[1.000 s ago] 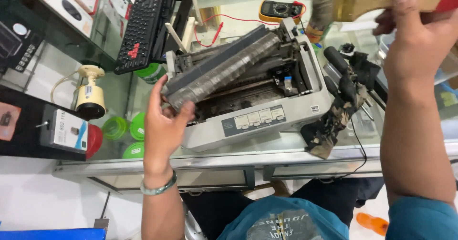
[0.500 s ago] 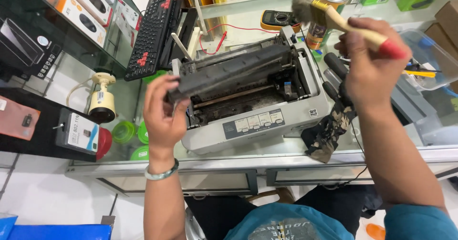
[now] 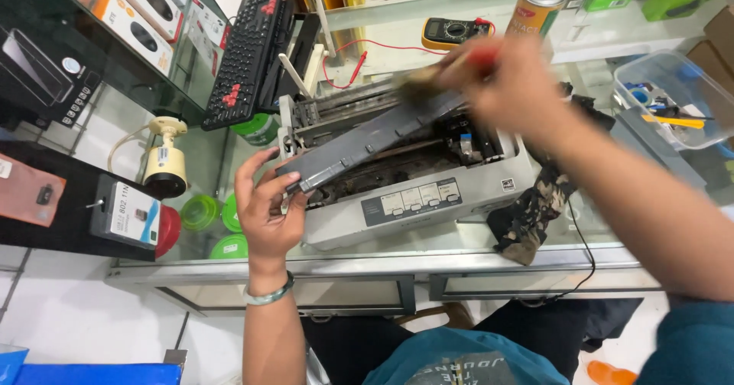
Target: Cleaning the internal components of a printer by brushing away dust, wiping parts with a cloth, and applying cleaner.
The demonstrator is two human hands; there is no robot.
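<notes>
We hold the long grey cover [image 3: 375,136] tilted above the open printer [image 3: 413,194], which sits on the glass table [image 3: 367,259] in front of us. Our left hand [image 3: 264,201] grips the near end of the cover, fingers [image 3: 287,182] curled around its edge and thumb pressed on top. Our right hand [image 3: 508,87] is blurred over the far end, closed around a red-handled brush [image 3: 440,75] (the bristles meet the cover near its upper end, as far as the blur lets us judge).

To do this well, we judge that the left hand should keep the cover steady and angled so loosened dust falls away from the mechanism, not back into it. Short, light strokes along the length of the cover suit the job better than hard scrubbing, and the bristles should stay clear of the small blue parts inside the printer.

A dirty rag [image 3: 535,209] lies touching the right side of the printer. Behind it stand a multimeter [image 3: 451,32] with red leads and a spray can [image 3: 539,3]. A black keyboard [image 3: 245,52] leans at the back left, and a clear box [image 3: 673,94] of small tools sits at the far right.
</notes>
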